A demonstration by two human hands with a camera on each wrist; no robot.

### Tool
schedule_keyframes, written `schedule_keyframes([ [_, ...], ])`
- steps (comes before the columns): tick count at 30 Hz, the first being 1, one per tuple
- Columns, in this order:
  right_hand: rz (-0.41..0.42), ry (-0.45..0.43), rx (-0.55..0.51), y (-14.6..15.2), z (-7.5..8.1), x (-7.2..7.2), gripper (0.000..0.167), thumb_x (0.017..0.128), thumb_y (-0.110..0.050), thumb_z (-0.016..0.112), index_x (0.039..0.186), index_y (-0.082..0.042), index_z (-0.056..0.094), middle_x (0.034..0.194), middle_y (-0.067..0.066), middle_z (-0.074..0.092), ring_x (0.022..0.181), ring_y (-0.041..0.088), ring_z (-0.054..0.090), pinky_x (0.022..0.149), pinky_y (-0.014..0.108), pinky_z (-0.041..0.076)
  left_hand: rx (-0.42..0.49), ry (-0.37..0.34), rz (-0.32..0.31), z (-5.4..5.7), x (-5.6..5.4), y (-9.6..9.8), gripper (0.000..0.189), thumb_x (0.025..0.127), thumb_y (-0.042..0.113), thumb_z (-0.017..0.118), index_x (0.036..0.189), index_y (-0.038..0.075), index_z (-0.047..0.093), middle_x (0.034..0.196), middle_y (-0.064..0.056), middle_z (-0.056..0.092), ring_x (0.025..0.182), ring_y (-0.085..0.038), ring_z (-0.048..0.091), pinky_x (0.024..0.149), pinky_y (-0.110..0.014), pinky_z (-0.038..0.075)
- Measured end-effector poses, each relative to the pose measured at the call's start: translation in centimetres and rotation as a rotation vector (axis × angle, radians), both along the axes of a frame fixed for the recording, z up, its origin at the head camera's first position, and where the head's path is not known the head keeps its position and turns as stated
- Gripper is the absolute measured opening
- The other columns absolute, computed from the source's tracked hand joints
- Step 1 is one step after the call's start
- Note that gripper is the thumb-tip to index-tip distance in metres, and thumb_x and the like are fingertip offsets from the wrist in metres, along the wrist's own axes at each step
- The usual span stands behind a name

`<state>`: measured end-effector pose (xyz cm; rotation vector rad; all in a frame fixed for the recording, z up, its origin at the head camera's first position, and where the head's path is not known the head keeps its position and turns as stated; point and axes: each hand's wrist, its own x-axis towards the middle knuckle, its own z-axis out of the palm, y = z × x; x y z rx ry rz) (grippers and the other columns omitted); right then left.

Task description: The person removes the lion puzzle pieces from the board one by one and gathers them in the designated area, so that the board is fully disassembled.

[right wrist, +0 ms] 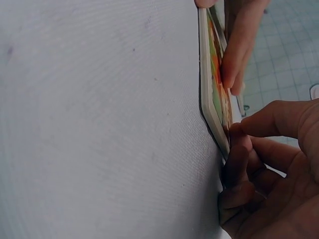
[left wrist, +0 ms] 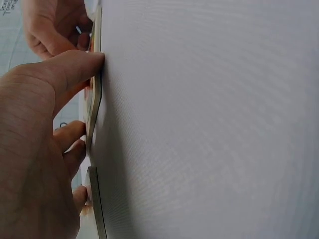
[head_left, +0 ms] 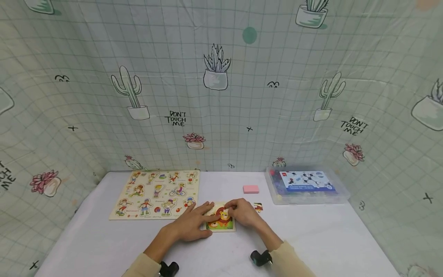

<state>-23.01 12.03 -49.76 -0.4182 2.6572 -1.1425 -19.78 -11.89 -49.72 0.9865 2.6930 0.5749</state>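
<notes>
A small wooden lion puzzle (head_left: pixel 225 227) lies flat on the table in front of me. My left hand (head_left: pixel 189 224) rests over its left side, fingers spread and mostly straight; the forefinger lies across the picture. In the left wrist view the left thumb (left wrist: pixel 82 65) touches the near edge of the board. At the puzzle's upper right corner my right hand (head_left: pixel 245 213) has its fingers curled. There, in the right wrist view, the right thumb and forefinger (right wrist: pixel 269 119) pinch at a puzzle piece, largely hidden by the fingertips. A loose puzzle piece (head_left: pixel 258 207) lies just beyond the right hand.
Behind the left hand lies a larger wooden peg board (head_left: pixel 119 211) with sports figures. A pink block (head_left: pixel 250 189) sits behind the puzzle. At the back right stands a clear plastic case (head_left: pixel 308 186) with a molecule label. A patterned curtain (head_left: pixel 221 104) encloses the table.
</notes>
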Motion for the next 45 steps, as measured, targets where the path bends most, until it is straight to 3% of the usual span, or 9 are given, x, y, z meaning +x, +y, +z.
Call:
schedule_keyframes([
  [16,-0.017,-0.025,-0.018,0.09,0.02,-0.11,0.022,0.091,-0.01,0.063,0.109,-0.006,0.075,0.108,0.007,0.072,0.091,0.016,0.06,0.083,0.039,0.053,-0.01,0.025,-0.002,-0.3,-0.03,0.01,0.054,0.096,0.04,0.064,0.148,0.031,0.052,0.165,-0.007,0.03,0.153,-0.028,0.023,0.119,-0.063,0.015],
  [27,-0.036,-0.051,-0.05,0.0,-0.01,-0.05,0.021,0.091,-0.009,0.062,0.109,-0.005,0.074,0.094,0.002,0.071,0.082,0.013,0.061,0.076,0.034,0.052,-0.019,0.031,0.006,-0.18,0.13,0.02,0.054,0.096,0.041,0.062,0.148,0.031,0.052,0.165,-0.006,0.029,0.153,-0.028,0.023,0.12,-0.062,0.015],
  [45,-0.047,-0.02,-0.046,-0.1,-0.1,0.0,0.019,0.093,-0.014,0.065,0.11,-0.006,0.072,0.091,0.001,0.068,0.08,0.014,0.059,0.072,0.032,0.05,-0.013,0.02,-0.007,-0.09,-0.06,0.07,0.055,0.096,0.042,0.063,0.148,0.029,0.052,0.164,-0.006,0.03,0.153,-0.029,0.023,0.119,-0.063,0.015],
])
